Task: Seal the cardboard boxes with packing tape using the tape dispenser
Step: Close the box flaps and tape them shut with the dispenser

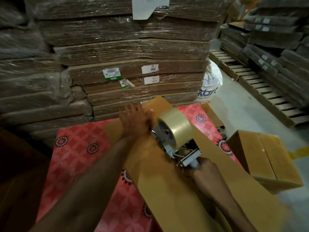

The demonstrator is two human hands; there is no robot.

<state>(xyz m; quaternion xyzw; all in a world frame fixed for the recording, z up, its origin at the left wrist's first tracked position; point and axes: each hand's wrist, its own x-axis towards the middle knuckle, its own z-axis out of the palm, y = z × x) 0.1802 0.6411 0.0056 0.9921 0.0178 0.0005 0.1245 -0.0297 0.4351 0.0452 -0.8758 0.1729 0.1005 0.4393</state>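
Observation:
A long brown cardboard box lies on a table covered with a red patterned cloth. My left hand presses flat on the far end of the box, fingers spread. My right hand grips the handle of a grey tape dispenser that rests on top of the box. The dispenser carries a roll of clear packing tape. Its front end sits just beside my left hand.
A second cardboard box stands on the floor to the right. Shrink-wrapped stacks of flat cardboard rise right behind the table. A white sack and wooden pallets sit at the right.

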